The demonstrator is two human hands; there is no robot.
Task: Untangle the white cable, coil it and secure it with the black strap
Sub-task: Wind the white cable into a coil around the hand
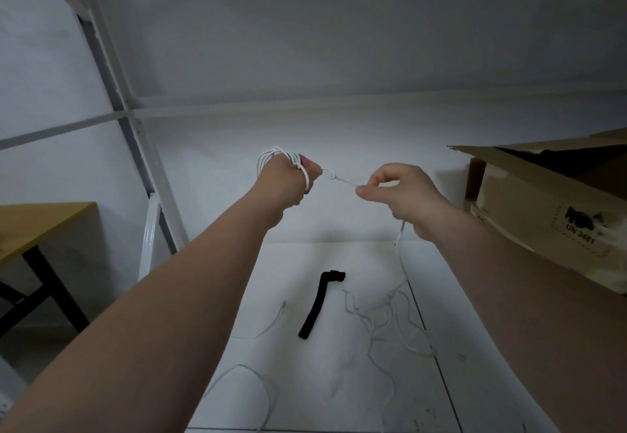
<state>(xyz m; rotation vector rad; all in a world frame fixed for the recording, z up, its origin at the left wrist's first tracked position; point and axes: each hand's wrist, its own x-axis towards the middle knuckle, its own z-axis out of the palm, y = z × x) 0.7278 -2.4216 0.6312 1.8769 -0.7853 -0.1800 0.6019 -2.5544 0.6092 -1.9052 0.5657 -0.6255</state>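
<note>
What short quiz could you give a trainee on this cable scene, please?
1. What does the right hand pinch?
2. Which hand has the coil wound round it? A. left hand B. right hand C. neither
3. True or false: the strap lies loose on the white surface, not round the coil.

Key: 1. the cable; 2. A; 3. true.
</note>
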